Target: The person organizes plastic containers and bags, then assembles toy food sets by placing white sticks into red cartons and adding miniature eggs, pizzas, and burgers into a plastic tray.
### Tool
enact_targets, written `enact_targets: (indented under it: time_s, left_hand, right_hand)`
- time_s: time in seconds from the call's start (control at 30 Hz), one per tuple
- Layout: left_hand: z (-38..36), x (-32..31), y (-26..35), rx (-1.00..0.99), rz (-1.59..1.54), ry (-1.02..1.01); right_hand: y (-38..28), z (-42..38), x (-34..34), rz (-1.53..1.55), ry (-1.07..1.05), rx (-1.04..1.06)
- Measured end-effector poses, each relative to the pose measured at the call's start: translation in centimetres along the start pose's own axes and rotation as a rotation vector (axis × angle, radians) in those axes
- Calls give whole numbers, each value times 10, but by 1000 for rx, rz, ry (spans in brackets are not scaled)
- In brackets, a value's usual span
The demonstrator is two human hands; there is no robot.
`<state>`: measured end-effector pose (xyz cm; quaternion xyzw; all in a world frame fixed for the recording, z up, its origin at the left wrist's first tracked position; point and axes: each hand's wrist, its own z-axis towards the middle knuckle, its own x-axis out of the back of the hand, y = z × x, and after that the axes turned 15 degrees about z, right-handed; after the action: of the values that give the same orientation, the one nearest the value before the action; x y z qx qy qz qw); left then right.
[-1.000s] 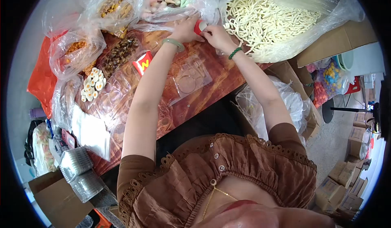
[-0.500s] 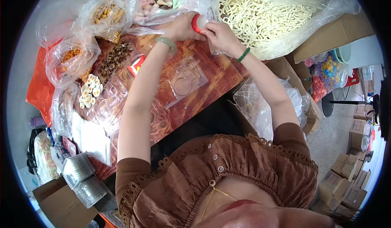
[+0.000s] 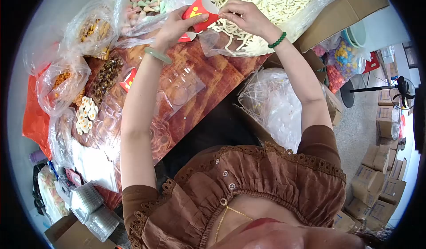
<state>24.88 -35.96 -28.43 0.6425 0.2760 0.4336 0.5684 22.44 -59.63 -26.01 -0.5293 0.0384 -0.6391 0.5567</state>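
My left hand [image 3: 175, 27], with a pale green bangle at the wrist, is closed on a red paper fries carton [image 3: 199, 14] with a yellow mark. My right hand [image 3: 248, 15], wearing a green bead bracelet, has its fingertips pinched at the carton's right corner. The carton is tilted, and its inside is hidden. Below it, another piece of red-and-white carton [image 3: 187, 37] shows at the table's back edge. Just behind the hands lies an open plastic bag of pale, fry-shaped sticks [image 3: 270, 2]; some sticks spill near the carton.
On the red-brown table [image 3: 213, 78] are a clear plastic tray [image 3: 182, 91], another red carton [image 3: 128, 80], egg-shaped candies [image 3: 86, 115] and brown candies [image 3: 106, 75]. Bags of pastel candies [image 3: 144, 2] line the back. A cardboard box with plastic bags [image 3: 270, 100] stands right.
The carton has turned, so its red front with the yellow mark now faces me. The hands are farther apart. The whole view has shifted slightly, moving the table leftward.
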Motion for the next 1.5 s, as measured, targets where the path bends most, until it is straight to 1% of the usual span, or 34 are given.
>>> enact_targets:
  time_s: [0.03, 0.07, 0.1, 0.13, 0.17, 0.2, 0.23, 0.27, 0.3, 0.37, 0.4, 0.47, 0.5, 0.57, 0.6, 0.67, 0.7, 0.73, 0.8, 0.9, 0.93, 0.97, 1.03, 1.07, 1.1, 1.17, 1.27, 1.3, 1.33, 1.4, 1.47, 1.5]
  left_hand:
    - [-6, -1, 8, 35, -78, 40]
    - [-6, 1, 6, 33, -74, 38]
    - [-7, 5, -1, 43, -177, 77]
    - [-8, 5, -8, 54, -283, 117]
    - [-8, 2, -14, 52, -280, 114]
    - [-10, -2, -21, 78, -311, 152]
    - [-12, -5, -23, 105, -343, 189]
    - [-18, -13, -17, 126, -377, 179]
    - [-21, -16, -19, 124, -375, 176]
    - [-25, -20, -28, 142, -402, 161]
    - [-30, -22, -25, 164, -402, 186]
    - [-33, -19, -27, 171, -366, 186]
    - [-33, -18, -28, 174, -332, 190]
    - [-30, -21, -28, 189, -321, 162]
    - [-29, -24, -28, 199, -302, 135]
    - [-27, -39, -31, 191, -353, 134]
    - [-26, -45, -29, 182, -401, 141]
    - [-28, -48, -28, 197, -370, 142]
    - [-28, -51, -28, 199, -383, 120]
    - [-25, -59, -37, 223, -396, 76]
    - [-22, -62, -38, 235, -405, 65]
    - [-21, -66, -39, 224, -418, 54]
    - [-23, -68, -35, 228, -394, 65]
    - [-26, -68, -33, 237, -369, 69]
    - [-26, -68, -34, 242, -372, 72]
    - [-25, -69, -34, 212, -387, 42]
    - [-18, -77, -44, 203, -383, 53]
    - [-17, -78, -47, 203, -383, 55]
    - [-15, -78, -49, 197, -357, 48]
    - [-16, -79, -49, 193, -335, 45]
    - [-18, -80, -40, 276, -389, 54]
    - [-18, -83, -40, 277, -389, 51]
  right_hand:
    - [-2, 2, 1, 96, -6, -62]
    - [10, 2, 1, 229, 32, -208]
    - [24, 1, -1, 228, 36, -204]
    - [39, -2, -4, 8, 10, -284]
    - [54, -6, -9, -214, -14, -363]
    - [66, -6, -19, -325, -68, -413]
    - [81, -10, -32, -345, -45, -400]
    - [91, -13, -40, -365, -22, -388]
    - [87, -12, -39, -400, -107, -438]
    - [109, 0, -30, -250, -212, -510]
    - [103, 3, -21, -276, -203, -493]
    - [115, 3, -1, -313, -133, -413]
    - [107, 4, 13, -341, -72, -394]
    - [110, 5, 33, -434, -63, -445]
    - [119, 1, 32, -452, -91, -489]
    - [76, 0, 27, -348, -414, -900]
    - [80, -7, 26, -438, -386, -657]
    - [86, -7, 28, -445, -387, -655]
    - [86, -11, 24, -593, -159, -652]
    - [78, -5, 8, -472, -264, -892]
    - [92, -13, -2, -528, -195, -749]
    - [107, -14, -1, -531, -191, -746]
    - [104, -5, -2, -560, -99, -676]
    - [103, 0, 4, -553, -170, -741]
    - [87, 4, 6, -550, -176, -741]
    - [61, 8, 6, -558, -258, -896]
    - [104, 2, 2, -550, -239, -829]
    - [106, 4, 2, -541, -217, -796]
    - [106, 6, 9, -488, -214, -822]
    - [109, 9, 19, -562, -133, -680]
    - [103, 10, 23, -591, -157, -682]
    - [100, 9, 20, -597, -195, -721]
